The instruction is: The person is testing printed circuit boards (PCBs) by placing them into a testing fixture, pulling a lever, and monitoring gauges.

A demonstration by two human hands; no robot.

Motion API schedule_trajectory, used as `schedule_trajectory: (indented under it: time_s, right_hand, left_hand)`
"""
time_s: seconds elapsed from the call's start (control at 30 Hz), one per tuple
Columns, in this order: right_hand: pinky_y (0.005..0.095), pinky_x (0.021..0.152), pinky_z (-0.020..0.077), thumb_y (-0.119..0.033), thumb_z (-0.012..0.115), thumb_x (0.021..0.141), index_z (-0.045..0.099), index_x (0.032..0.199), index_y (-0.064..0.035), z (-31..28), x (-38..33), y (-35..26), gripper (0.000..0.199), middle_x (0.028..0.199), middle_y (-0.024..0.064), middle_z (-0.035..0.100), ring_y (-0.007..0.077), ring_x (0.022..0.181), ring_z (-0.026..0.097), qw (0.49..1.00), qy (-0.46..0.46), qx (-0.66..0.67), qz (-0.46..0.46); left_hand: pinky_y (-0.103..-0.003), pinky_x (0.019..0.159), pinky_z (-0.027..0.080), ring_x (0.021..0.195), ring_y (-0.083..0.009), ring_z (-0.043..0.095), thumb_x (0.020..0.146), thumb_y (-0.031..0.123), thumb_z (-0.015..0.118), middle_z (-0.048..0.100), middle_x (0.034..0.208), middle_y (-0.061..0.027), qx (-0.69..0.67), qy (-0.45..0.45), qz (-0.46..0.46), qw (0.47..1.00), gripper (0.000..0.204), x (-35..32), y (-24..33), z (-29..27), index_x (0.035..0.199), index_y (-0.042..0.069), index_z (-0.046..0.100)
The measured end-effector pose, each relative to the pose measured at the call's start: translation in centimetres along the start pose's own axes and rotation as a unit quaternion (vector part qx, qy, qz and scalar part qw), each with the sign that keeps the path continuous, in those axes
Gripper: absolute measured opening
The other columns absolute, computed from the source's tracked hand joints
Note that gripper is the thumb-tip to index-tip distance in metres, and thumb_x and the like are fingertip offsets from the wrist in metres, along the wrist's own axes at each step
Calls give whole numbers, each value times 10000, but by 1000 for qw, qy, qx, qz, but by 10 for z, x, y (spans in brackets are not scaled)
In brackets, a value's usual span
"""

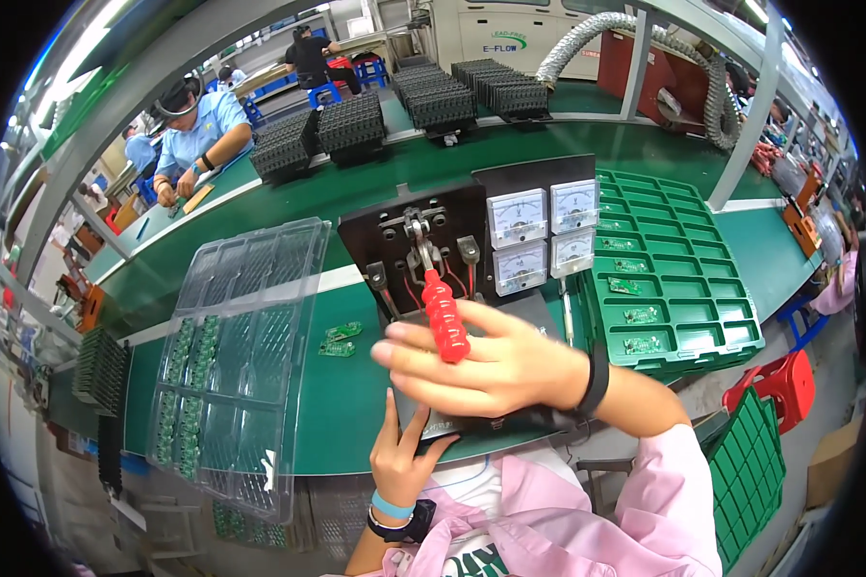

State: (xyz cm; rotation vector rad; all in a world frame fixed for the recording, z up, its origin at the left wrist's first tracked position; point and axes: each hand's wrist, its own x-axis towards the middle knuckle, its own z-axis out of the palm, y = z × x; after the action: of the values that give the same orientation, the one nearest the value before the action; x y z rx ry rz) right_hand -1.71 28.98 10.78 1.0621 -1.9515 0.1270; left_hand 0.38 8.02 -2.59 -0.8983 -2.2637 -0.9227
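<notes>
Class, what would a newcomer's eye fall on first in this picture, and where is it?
Probably the bright red ribbed handle near the centre, with the person's right hand right at it. Next, four white dial meters stand beyond the hand, slightly right. Farther right lies a large green compartment tray.

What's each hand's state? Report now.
Left hand: open, thumb and fingers apart; contact cannot be told.
Right hand: open, fingers extended at the red handle, not wrapped around it.

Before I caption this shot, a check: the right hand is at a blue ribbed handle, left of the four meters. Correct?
Wrong colour: the head view shows a red ribbed handle at the right hand, left of the four meters.
</notes>
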Motion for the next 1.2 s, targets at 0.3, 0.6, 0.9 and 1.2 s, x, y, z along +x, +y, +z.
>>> schedule_trajectory:
  time_s: [0.3,0.6,0.9,1.2]
  right_hand:
    - [394,981,446,-155,645,875,560,1201,-16,1,63,67,364,1275,185,581,343,1150,583,937,210,126,251]
    - [230,684,453,-80,653,856,621,993,8,-17,-60,18,166,830,9,614,73,748,566,654,-108,391,639]
    - [230,683,472,-99,741,807,630,1034,24,14,-47,5,281,820,9,620,69,774,580,697,-226,310,605]
    - [255,754,491,-73,748,796,631,1032,26,25,-61,6,282,861,7,628,93,799,601,730,-162,326,578]
  left_hand:
    - [-391,799,563,1026,-408,658,624,204,897,559,1284,-314,-33,6,-45,998,529,7,6,-6,1081,25,697]
    - [-402,746,530,907,-331,672,849,159,679,701,951,-164,39,-150,-144,977,168,122,-57,-50,956,34,710]
    - [-417,737,516,859,-376,639,812,28,659,655,908,-184,28,-173,-57,983,87,137,-149,-15,893,7,635]
    - [-370,761,531,864,-346,658,801,-56,619,669,904,-146,-86,-99,33,991,144,100,-29,-64,932,-1,642]
